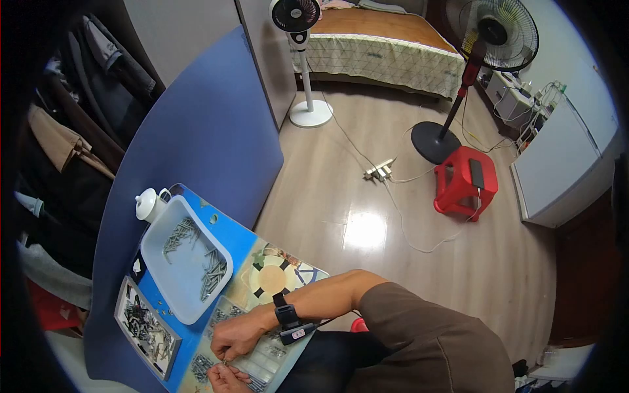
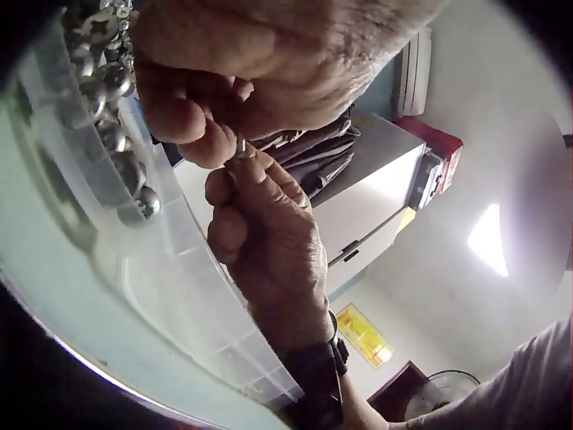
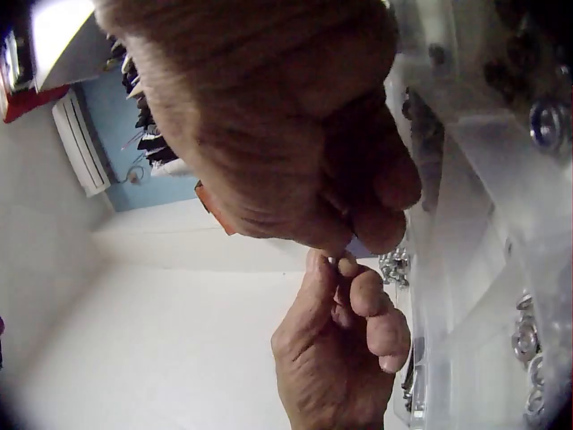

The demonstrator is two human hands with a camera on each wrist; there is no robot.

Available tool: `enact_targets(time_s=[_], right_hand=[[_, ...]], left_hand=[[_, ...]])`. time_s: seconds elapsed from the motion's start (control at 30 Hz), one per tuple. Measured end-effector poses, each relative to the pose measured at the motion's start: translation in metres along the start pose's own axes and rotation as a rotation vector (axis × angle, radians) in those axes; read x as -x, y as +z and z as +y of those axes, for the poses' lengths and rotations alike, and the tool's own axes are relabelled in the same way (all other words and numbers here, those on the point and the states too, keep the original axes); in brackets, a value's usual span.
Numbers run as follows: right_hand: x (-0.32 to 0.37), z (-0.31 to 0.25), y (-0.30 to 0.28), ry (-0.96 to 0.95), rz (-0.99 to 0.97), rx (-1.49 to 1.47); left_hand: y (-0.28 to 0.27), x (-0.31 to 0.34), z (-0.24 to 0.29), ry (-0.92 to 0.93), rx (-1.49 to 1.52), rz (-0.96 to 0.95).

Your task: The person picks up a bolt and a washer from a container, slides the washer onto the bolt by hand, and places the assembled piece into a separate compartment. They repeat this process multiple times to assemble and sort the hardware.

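Note:
My right hand [image 1: 239, 337] and left hand [image 1: 226, 378] meet fingertip to fingertip over a clear plastic compartment box [image 1: 268, 363]. Between them, both pinch a small thin metal piece [image 2: 240, 148]; fingers cover most of it, and I cannot tell its kind. In the left wrist view, the left hand [image 2: 260, 54] is close above the right hand [image 2: 269, 242]. Round-headed metal screws [image 2: 125, 166] fill a compartment beside them. Shiny ring-shaped metal parts [image 3: 526, 340] lie in the box in the right wrist view.
A white tub [image 1: 187, 308] with long screws stands on the blue tabletop, beside a grey-rimmed tray [image 1: 171, 350] of small dark and light parts. A white lidded pot [image 1: 149, 205] stands behind the tub. On the floor are a red stool [image 1: 458, 173], power strip [image 1: 380, 170] and two fans.

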State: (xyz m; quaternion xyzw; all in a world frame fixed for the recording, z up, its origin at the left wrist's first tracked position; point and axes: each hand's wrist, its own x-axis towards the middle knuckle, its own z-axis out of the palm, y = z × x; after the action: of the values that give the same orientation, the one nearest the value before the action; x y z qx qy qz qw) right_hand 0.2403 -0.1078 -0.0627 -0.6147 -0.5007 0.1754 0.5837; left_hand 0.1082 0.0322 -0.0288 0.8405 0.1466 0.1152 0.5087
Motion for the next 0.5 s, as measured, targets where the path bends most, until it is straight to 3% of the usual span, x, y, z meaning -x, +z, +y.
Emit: enact_targets(time_s=[0.13, 0.3, 0.37, 0.43, 0.47, 0.5], right_hand=[[0.0, 0.001, 0.0, -0.014, -0.009, 0.015], [-0.004, 0.015, 0.005, -0.018, -0.005, -0.004], [-0.006, 0.023, 0.009, -0.105, 0.033, 0.035], [-0.006, 0.021, 0.008, -0.119, 0.034, 0.048], [-0.006, 0.021, 0.008, -0.136, 0.035, 0.06], [-0.006, 0.02, 0.008, -0.136, 0.034, 0.062]], left_hand=[[-0.003, 0.001, 0.01, -0.173, 0.056, -0.028], [-0.003, 0.002, 0.026, -0.211, -0.044, -0.043], [-0.006, 0.003, 0.03, -0.192, -0.114, -0.061], [-0.007, 0.001, 0.031, -0.294, -0.05, -0.109], [-0.009, 0.001, 0.026, -0.294, -0.047, -0.11], [-0.012, 0.0, 0.021, -0.018, -0.296, -0.138]])
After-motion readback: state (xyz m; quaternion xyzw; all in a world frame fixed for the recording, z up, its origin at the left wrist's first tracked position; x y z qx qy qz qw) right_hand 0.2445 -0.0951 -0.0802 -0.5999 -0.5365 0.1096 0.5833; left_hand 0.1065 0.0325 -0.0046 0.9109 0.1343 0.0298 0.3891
